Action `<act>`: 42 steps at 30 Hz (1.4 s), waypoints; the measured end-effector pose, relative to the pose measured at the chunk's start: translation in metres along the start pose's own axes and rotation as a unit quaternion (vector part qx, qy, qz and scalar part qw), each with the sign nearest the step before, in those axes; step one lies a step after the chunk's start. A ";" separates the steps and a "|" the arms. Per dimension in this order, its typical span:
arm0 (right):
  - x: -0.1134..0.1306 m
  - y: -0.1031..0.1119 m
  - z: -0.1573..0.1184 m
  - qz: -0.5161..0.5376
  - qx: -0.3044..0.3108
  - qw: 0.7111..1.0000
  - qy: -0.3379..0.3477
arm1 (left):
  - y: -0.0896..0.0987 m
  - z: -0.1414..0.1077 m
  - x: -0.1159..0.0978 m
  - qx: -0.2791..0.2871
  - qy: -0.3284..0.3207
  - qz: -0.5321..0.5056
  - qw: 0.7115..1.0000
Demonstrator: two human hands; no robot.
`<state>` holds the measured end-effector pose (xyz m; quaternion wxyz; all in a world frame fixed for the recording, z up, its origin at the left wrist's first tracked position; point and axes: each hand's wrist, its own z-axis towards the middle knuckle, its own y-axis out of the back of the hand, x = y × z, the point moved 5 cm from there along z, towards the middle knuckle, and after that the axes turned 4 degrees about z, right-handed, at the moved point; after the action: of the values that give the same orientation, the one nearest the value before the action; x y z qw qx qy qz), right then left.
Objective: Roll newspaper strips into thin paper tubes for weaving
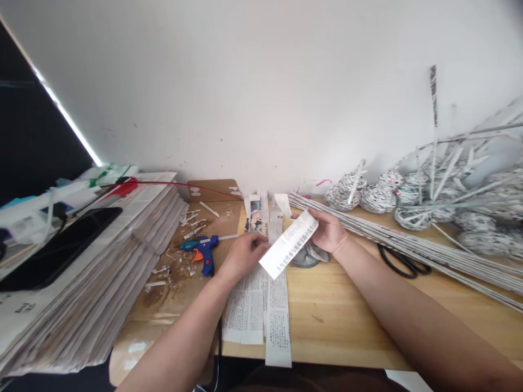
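The right hand (327,231) grips the upper end of a printed newspaper strip (289,245), slanting from two o'clock to eight above the surface (339,321). The left hand (247,253), fingers curled, is beside its lower end; whether it grasps, I cannot tell.

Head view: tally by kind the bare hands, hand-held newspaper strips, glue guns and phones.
Bare hands, left hand and right hand: 2
White printed newspaper strip, held: 1
Blue glue gun with orange trigger: 1
Black rectangular phone: 1
Total: 5

Craft workspace, glue gun (206,251), newspaper strips (278,321)
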<state>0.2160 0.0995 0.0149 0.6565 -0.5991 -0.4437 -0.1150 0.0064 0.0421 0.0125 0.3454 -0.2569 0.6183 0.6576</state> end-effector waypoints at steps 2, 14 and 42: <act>-0.002 0.001 0.000 0.014 0.011 1.000 -0.019 | 0.004 -0.006 -0.010 0.003 -0.005 0.015 1.000; -0.003 -0.004 0.002 -0.030 0.042 0.999 0.000 | 0.007 0.076 -0.047 -0.052 -0.057 0.004 0.997; 0.017 0.005 0.005 0.101 -0.058 0.991 0.060 | 0.080 -0.008 -0.062 0.056 0.047 -0.184 0.980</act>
<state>0.2271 0.1114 0.0237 0.6545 -0.6699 -0.3331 -0.1091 -0.0170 0.0256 0.1104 0.4447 -0.3770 0.6117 0.5346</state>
